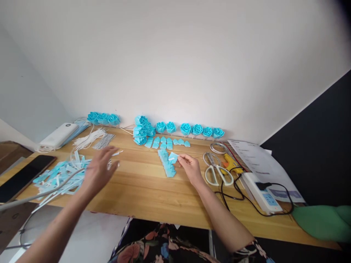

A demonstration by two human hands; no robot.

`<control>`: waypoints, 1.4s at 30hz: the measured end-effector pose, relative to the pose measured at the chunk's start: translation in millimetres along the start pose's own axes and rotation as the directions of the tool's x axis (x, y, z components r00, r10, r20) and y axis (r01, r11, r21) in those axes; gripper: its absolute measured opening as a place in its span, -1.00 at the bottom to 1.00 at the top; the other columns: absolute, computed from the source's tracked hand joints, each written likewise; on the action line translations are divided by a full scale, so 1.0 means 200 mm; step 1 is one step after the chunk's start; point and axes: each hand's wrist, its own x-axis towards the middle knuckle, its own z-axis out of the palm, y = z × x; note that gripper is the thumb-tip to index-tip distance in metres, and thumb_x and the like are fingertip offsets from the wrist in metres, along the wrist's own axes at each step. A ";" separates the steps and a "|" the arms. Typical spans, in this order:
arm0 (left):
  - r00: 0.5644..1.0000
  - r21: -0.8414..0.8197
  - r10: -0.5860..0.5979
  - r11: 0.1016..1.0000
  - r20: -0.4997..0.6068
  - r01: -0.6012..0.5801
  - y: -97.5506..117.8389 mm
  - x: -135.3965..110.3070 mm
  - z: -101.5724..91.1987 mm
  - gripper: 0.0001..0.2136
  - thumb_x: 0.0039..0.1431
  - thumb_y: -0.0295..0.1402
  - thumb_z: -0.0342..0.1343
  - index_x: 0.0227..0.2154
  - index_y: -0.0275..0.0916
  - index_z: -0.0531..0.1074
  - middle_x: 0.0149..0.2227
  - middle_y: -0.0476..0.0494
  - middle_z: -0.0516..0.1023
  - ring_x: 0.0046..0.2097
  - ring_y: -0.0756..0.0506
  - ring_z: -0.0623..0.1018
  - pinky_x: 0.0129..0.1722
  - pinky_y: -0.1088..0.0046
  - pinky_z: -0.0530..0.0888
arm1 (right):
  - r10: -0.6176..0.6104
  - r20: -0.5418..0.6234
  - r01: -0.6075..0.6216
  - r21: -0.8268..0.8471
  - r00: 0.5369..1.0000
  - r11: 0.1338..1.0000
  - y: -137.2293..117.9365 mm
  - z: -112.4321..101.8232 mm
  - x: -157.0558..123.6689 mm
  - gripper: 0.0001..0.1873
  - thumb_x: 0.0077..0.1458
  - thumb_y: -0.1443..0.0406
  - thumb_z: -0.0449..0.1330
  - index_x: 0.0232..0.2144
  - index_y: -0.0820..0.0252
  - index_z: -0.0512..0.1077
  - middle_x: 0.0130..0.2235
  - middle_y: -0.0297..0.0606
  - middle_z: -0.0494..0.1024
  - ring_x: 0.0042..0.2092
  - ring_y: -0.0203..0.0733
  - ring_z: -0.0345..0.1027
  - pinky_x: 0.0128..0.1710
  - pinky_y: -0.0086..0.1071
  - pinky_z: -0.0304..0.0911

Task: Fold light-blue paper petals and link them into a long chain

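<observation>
Between the thumb and finger of my right hand (189,166) is a light blue paper petal (173,157) with a white strip across it. Just left of that petal, a row of overlapping blue petals (166,166) lies on the wooden table (131,190). My left hand (102,166) hovers over the table at the left, its fingers apart and holding nothing I can see. Small white strips (117,153) lie beside its fingertips. Several cut petals (163,142) are laid out in short rows behind the overlapping ones.
Blue paper roses (196,129) line the wall. Scissors (216,171), a yellow glue gun (231,163), a tape roll (218,147) and a power strip (264,195) with a black cord stand right. Paper scraps (63,175), a phone (24,175) and a power bank (59,135) lie left.
</observation>
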 end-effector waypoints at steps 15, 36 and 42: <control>0.788 -0.690 0.039 0.512 0.614 0.512 0.59 0.28 0.57 -0.79 -0.06 -0.22 0.13 -0.52 -0.30 0.37 -0.56 0.03 0.38 -0.50 0.05 0.35 -0.47 0.53 0.28 | -0.022 0.016 0.023 -0.024 1.000 0.999 0.01 -0.01 0.01 -0.72 0.06 0.11 0.16 -0.41 0.22 0.49 -0.44 -0.29 0.51 -0.42 -0.25 0.32 -0.42 -0.43 0.24; 0.911 -0.782 -0.059 0.494 0.408 0.382 0.59 0.19 0.56 -0.77 0.09 -0.19 0.07 -0.45 -0.28 0.34 -0.58 0.07 0.26 -0.52 0.07 0.24 -0.51 0.54 0.18 | -0.063 0.038 0.069 -0.199 0.997 0.978 -0.04 0.01 -0.02 -0.69 0.03 0.15 0.16 -0.63 0.18 0.27 -0.60 -0.43 0.25 -0.55 -0.36 0.09 -0.53 -0.47 0.07; 0.912 -0.698 -0.024 0.635 0.409 0.330 0.63 0.15 0.58 -0.82 0.10 -0.25 0.07 -0.40 -0.27 0.40 -0.60 0.09 0.25 -0.53 0.07 0.24 -0.53 0.56 0.18 | -0.121 0.046 0.129 -0.263 0.992 0.956 -0.06 0.02 -0.03 -0.74 0.03 0.18 0.15 -0.61 0.18 0.35 -0.58 -0.40 0.33 -0.54 -0.34 0.18 -0.53 -0.48 0.13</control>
